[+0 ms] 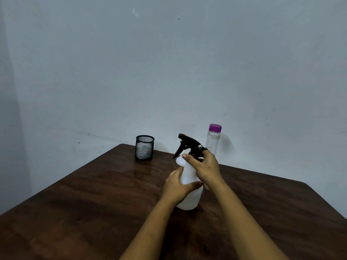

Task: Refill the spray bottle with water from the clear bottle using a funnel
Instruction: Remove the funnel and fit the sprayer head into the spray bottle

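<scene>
I see the white spray bottle point(189, 184) standing upright on the dark wooden table point(84, 194), roughly at its middle, with both of my hands on it. My left hand point(178, 186) is wrapped around the bottle's body from the left side, the thumb across the front face and the other fingers curling behind where I cannot see them. My right hand point(204, 167) is closed over the neck, just under the black trigger head point(187, 144); its fingers point(189, 158) reach across the collar toward the left, with one fingertip showing at the front. The trigger's nozzle points up and to the left, and the lever hangs down on the left of the neck. A pale rounded edge peeks out just behind the bottle's shoulder; I cannot tell what it is. Behind my right hand, near the wall, the clear bottle point(213, 141) stands upright with its purple cap point(215, 127) on. A black mesh cup point(144, 147) sits well apart to the left, by the table's far edge.
</scene>
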A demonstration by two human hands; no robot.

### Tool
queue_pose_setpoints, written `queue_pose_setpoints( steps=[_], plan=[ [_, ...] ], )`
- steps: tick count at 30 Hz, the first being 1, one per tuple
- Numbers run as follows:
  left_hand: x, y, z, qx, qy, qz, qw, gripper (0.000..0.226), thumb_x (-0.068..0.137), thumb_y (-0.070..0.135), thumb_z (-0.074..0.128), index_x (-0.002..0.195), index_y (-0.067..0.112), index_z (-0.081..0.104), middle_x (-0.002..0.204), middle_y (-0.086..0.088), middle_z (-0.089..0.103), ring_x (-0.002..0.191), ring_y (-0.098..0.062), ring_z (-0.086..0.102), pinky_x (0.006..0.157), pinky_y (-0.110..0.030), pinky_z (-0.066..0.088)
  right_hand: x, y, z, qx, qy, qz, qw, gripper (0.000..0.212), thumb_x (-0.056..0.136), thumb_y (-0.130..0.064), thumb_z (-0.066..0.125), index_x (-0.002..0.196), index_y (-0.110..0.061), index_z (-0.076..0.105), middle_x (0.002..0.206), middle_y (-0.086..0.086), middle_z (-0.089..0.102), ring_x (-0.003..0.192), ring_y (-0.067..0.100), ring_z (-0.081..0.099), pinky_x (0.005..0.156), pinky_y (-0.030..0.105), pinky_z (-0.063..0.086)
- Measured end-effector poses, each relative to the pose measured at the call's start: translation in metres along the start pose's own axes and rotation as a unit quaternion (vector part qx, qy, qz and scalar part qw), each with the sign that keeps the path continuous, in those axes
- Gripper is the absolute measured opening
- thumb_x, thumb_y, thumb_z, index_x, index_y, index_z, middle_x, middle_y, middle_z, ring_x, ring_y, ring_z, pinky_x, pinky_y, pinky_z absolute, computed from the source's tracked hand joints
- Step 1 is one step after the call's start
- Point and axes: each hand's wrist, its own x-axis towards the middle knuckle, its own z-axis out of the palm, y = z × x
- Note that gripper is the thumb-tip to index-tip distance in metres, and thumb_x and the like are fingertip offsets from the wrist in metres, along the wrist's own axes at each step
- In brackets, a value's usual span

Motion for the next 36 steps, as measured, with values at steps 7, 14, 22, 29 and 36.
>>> queue_pose_setpoints(
  steps=[7, 14, 22, 29, 36],
  plan=[
    [-0.005, -0.002, 0.003, -0.032, 0.028, 0.014, 0.999, 0.075, 0.05, 0.064, 0.063, 0.118, 0.036, 0.056, 0.114, 0.018, 0.055, 0.101, -0.002, 0.055, 0.085, -0.031, 0.05, -0.005, 0.006, 0.012, -0.016, 0.059, -0.069, 0.996, 0.024, 0.07, -0.024, 0.079, 0.077, -0.036, 0.059, 0.079, -0.012, 0.068, 0.076, -0.002, 0.065, 0.064, 0.014, 0.051],
    [-0.002, -0.006, 0.005, -0.016, 0.044, 0.026, 0.999, 0.076, 0.048, 0.063, 0.061, 0.118, 0.032, 0.056, 0.101, 0.022, 0.051, 0.093, 0.0, 0.052, 0.078, -0.027, 0.048, -0.007, 0.012, 0.018, -0.023, 0.091, -0.091, 0.991, 0.015, 0.079, -0.021, 0.071, 0.09, -0.016, 0.063, 0.092, 0.005, 0.066, 0.086, 0.018, 0.063, 0.078, 0.038, 0.054],
    [-0.003, -0.008, 0.006, -0.013, 0.058, 0.033, 0.998, 0.067, 0.049, 0.062, 0.062, 0.112, 0.038, 0.057, 0.1, 0.018, 0.055, 0.096, -0.004, 0.056, 0.074, -0.023, 0.046, -0.015, 0.023, 0.015, 0.138, -0.014, -0.054, 0.989, 0.016, 0.087, -0.016, 0.065, 0.099, -0.027, 0.067, 0.09, -0.012, 0.073, 0.091, 0.002, 0.067, 0.074, 0.015, 0.052],
    [-0.002, -0.008, 0.007, 0.008, 0.057, 0.028, 0.998, 0.072, 0.05, 0.07, 0.06, 0.115, 0.038, 0.056, 0.097, 0.02, 0.052, 0.095, -0.004, 0.055, 0.079, -0.028, 0.049, -0.013, 0.032, 0.008, 0.202, -0.006, -0.029, 0.979, 0.013, 0.085, -0.012, 0.065, 0.097, -0.017, 0.068, 0.099, 0.006, 0.071, 0.096, 0.02, 0.066, 0.083, 0.028, 0.054],
    [-0.002, -0.009, 0.004, -0.023, 0.035, 0.045, 0.998, 0.074, 0.052, 0.065, 0.061, 0.12, 0.039, 0.055, 0.099, 0.028, 0.051, 0.093, 0.011, 0.05, 0.074, -0.011, 0.04, -0.01, 0.025, 0.021, 0.156, 0.004, -0.014, 0.988, 0.033, 0.083, -0.02, 0.07, 0.105, -0.033, 0.05, 0.103, 0.0, 0.063, 0.092, 0.007, 0.064, 0.077, 0.021, 0.051]
  ],
)
